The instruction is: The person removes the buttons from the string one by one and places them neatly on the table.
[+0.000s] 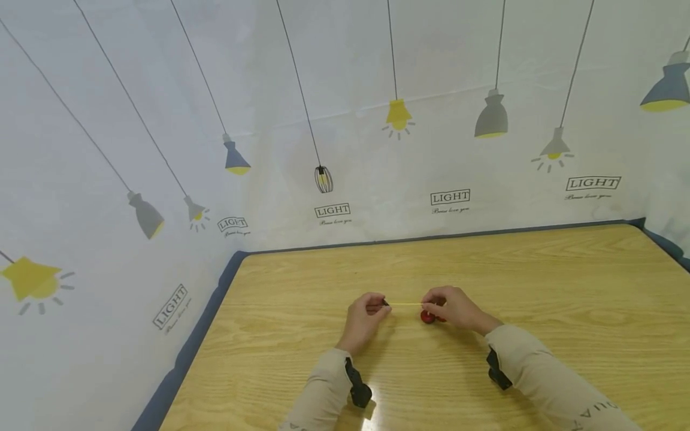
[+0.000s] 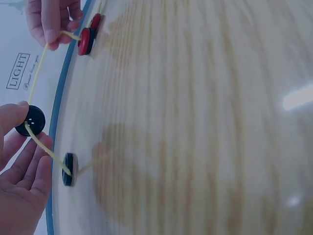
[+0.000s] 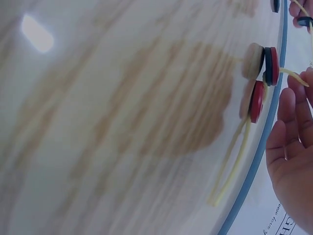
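Note:
A yellow string (image 1: 406, 304) runs taut between the two hands. My left hand (image 1: 360, 323) pinches a round black button (image 2: 36, 116) with small holes, thumb on one side and fingers on the other. The string passes through that button, and a second dark button (image 2: 68, 171) is on the string below the left hand. My right hand (image 1: 455, 306) pinches the string between thumb and fingertips. Below it, red and dark buttons (image 3: 257, 102) are on the string, close to the tabletop in the right wrist view. A doubled tail of string (image 3: 228, 169) trails from them.
Both hands are over a wood-grain table (image 1: 269, 347). A blue edge (image 1: 205, 323) borders it, and a white curtain (image 1: 366, 149) printed with lamps stands behind and to the left. Dark wrist devices (image 1: 360, 392) are strapped under both sleeves.

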A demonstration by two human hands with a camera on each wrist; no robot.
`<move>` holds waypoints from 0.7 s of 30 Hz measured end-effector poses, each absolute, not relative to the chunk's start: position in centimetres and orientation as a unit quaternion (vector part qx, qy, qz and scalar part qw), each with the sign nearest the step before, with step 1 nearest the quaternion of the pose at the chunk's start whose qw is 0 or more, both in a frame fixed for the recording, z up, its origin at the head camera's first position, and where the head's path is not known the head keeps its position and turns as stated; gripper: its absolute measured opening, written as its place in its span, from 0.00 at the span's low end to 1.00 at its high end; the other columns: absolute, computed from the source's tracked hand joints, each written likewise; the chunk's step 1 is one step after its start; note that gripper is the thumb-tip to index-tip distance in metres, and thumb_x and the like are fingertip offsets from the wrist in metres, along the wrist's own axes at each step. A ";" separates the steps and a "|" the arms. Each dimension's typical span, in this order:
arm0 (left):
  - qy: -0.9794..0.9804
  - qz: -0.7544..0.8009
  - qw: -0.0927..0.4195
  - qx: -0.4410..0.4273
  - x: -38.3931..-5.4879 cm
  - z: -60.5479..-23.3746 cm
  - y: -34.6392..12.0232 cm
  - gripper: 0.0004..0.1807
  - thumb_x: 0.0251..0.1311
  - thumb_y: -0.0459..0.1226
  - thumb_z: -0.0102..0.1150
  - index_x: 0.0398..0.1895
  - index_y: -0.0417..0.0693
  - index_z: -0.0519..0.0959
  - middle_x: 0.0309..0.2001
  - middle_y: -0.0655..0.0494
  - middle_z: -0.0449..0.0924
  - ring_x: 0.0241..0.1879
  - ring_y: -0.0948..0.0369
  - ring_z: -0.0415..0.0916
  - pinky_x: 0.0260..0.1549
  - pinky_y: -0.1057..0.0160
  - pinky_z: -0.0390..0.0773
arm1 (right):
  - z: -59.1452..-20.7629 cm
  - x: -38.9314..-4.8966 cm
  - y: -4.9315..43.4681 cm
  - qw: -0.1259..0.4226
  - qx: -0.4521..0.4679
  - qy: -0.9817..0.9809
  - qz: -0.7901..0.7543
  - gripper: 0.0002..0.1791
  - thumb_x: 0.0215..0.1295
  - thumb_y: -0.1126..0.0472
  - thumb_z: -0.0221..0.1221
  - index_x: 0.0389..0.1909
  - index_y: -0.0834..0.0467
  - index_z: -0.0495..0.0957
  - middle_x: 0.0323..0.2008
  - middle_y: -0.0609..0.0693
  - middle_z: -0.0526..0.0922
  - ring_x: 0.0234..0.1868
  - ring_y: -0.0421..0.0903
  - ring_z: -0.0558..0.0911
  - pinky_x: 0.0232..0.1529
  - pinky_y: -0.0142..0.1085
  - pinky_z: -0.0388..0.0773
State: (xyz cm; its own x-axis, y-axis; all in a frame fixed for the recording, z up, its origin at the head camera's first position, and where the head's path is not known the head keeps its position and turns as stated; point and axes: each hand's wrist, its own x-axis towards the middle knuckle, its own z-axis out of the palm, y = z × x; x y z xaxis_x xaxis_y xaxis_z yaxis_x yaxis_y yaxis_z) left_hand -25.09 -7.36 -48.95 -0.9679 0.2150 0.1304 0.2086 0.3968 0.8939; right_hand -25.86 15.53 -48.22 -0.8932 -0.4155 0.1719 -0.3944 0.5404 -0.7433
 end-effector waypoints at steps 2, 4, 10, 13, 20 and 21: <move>0.837 0.532 0.007 0.125 -25.1 -49.0 -7.8 0.17 0.57 0.37 0.58 0.47 0.36 0.74 0.39 0.51 0.77 0.39 0.57 0.74 0.39 0.66 0.74 | -48.3 -25.8 15.6 0.011 -0.231 0.877 -0.420 0.06 0.60 0.65 0.56 0.33 0.63 0.79 0.28 0.47 0.79 0.29 0.41 0.75 0.31 0.34 0.73; 0.837 0.534 0.008 0.124 -25.1 -49.0 -8.3 0.17 0.57 0.37 0.58 0.47 0.35 0.74 0.39 0.50 0.77 0.39 0.56 0.75 0.39 0.64 0.74 | -48.3 -25.8 15.7 0.010 -0.233 0.877 -0.421 0.05 0.60 0.65 0.56 0.32 0.63 0.79 0.28 0.46 0.79 0.29 0.42 0.75 0.32 0.34 0.73; 0.837 0.536 0.007 0.114 -24.8 -48.8 -9.6 0.17 0.58 0.35 0.57 0.47 0.34 0.73 0.40 0.47 0.77 0.41 0.53 0.75 0.41 0.61 0.74 | -48.4 -26.0 15.8 0.018 -0.237 0.875 -0.422 0.06 0.61 0.64 0.56 0.33 0.62 0.78 0.28 0.46 0.79 0.30 0.42 0.75 0.31 0.34 0.73; 0.833 0.542 0.001 0.112 -24.1 -47.5 -9.9 0.16 0.57 0.32 0.57 0.47 0.31 0.73 0.41 0.42 0.76 0.41 0.49 0.74 0.41 0.59 0.75 | -48.7 -26.1 15.9 0.025 -0.239 0.871 -0.428 0.07 0.61 0.62 0.56 0.34 0.62 0.78 0.29 0.47 0.79 0.30 0.42 0.75 0.31 0.33 0.73; 0.833 0.540 -0.026 0.117 -23.7 -46.9 -11.0 0.14 0.55 0.28 0.57 0.44 0.27 0.72 0.38 0.38 0.75 0.39 0.45 0.75 0.39 0.56 0.75 | -49.0 -26.3 16.0 0.033 -0.239 0.867 -0.436 0.08 0.62 0.61 0.55 0.34 0.62 0.78 0.30 0.47 0.79 0.31 0.42 0.75 0.30 0.32 0.73; 0.835 0.538 -0.024 0.112 -24.0 -47.3 -11.2 0.14 0.55 0.29 0.57 0.44 0.28 0.73 0.38 0.39 0.75 0.40 0.47 0.75 0.39 0.57 0.76 | -49.0 -26.3 16.0 0.032 -0.240 0.867 -0.436 0.08 0.62 0.61 0.56 0.34 0.62 0.78 0.29 0.47 0.79 0.31 0.42 0.75 0.30 0.32 0.73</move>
State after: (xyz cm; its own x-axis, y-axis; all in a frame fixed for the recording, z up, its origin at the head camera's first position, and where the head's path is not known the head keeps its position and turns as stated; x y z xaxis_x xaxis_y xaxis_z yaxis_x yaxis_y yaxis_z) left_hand -24.02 -11.21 -47.34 -0.9737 0.1613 0.1611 0.2134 0.3960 0.8931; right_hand -26.27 16.02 -48.99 -0.8832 -0.4430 0.1539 -0.3879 0.5058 -0.7705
